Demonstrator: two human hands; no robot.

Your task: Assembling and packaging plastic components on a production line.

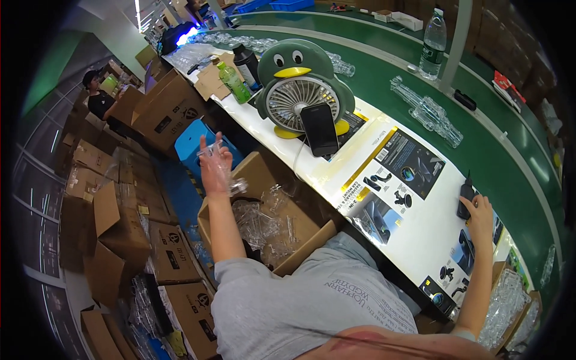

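Observation:
My left hand (216, 171) is raised over the far left side of an open cardboard box (306, 240). Clear molded plastic pieces (238, 186) are in its grip, with the fingers partly spread around them. More see-through plastic parts (258, 225) lie loose inside the box. On the white table at the right, my right hand (480, 219) has its fingers closed around a small black object with a thin pointed tip (465, 195). Its exact kind is unclear. Beneath lie printed packaging sheets (414, 165) showing car mounts.
A green penguin-shaped fan (300, 90) stands on the table with a phone (320, 129) leaning against it. Behind runs a green conveyor (372, 66) bearing clear plastic parts (426, 111) and a water bottle (433, 48). Stacked cartons (174, 252) and a blue stool (195, 141) are at left; another person (99, 99) stands beyond.

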